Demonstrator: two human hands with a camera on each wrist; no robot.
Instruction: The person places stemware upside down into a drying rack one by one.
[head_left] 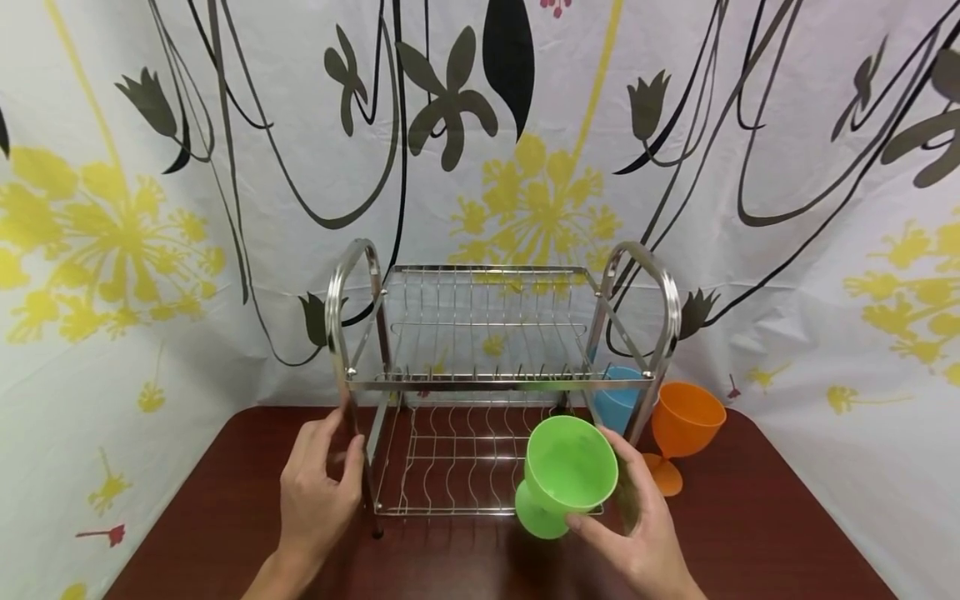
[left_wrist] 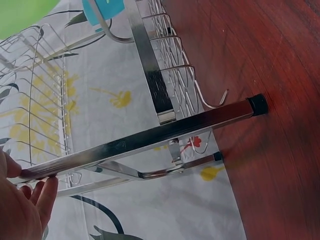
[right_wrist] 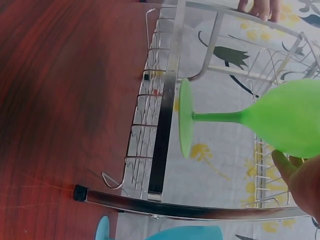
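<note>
My right hand (head_left: 641, 533) holds a green plastic goblet (head_left: 570, 467) by its bowl, thumb on the near side and fingers on the right. The goblet stands out in front of the lower tier of a two-tier metal dish rack (head_left: 495, 385), its foot (right_wrist: 185, 118) overlapping the lower front bar in the right wrist view. With my left hand (head_left: 318, 487) I grip the rack's front left post (left_wrist: 115, 149); thumb and fingertips pinch it from both sides in the left wrist view.
An orange goblet (head_left: 686, 421) stands upright right of the rack. Behind the rack's right side is a blue goblet (head_left: 618, 400), partly hidden by the post. The dark red-brown table (head_left: 780, 533) ends at a patterned cloth backdrop (head_left: 480, 208).
</note>
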